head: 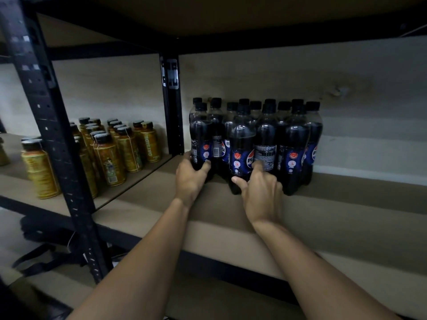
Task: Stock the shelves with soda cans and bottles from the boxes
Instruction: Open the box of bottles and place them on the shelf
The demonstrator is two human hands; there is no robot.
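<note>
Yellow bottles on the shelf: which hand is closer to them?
Left. The left hand grips the leftmost Pepsi bottle, just past the post from the yellow bottles; the right hand grips a middle Pepsi bottle, farther right.

I count about thirteen capped dark cola bottles (265,139), though the back rows overlap. I make the yellow bottles (108,158) at least fourteen, some half hidden. I see two hands: left hand (191,179), right hand (261,192).

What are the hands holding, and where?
The left hand grips the front-left cola bottle by its lower body; the right hand grips the front-middle cola bottle likewise.
</note>
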